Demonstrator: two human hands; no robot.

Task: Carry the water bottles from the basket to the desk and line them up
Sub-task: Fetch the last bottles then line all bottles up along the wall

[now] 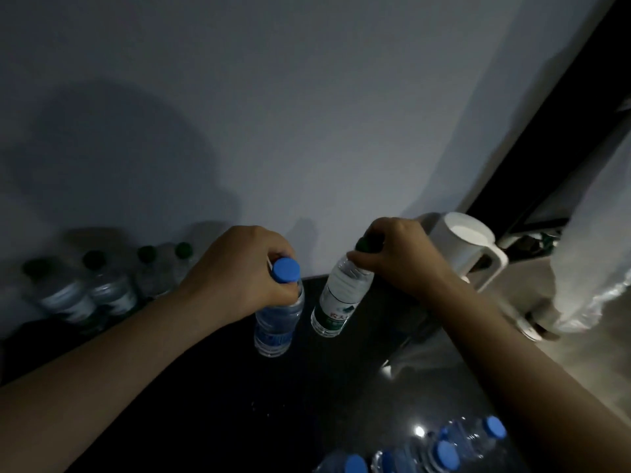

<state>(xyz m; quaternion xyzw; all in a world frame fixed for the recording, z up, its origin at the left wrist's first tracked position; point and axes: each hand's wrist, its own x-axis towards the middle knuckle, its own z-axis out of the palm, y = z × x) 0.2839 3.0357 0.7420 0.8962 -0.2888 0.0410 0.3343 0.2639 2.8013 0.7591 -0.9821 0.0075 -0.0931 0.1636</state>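
While the left hand [239, 268] is gripping the neck of the blue-capped bottle [278, 312] at frame centre over the dark desk [205, 387], the right hand [396, 254] is pinching the green-capped bottle [338, 302] by its cap.

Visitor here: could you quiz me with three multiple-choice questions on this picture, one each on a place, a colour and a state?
1. Where is the white jug? A) left of both hands B) between them C) right of the right hand
2. Cap colour of the bottle in the left hand? A) blue B) green C) red
3. How is the green-capped bottle? A) lying flat B) gripped at the neck, tilted C) upside down
Answers: C, it stands just past that hand; A, the blue cap shows by the fingers; B, fingers curl round its neck.
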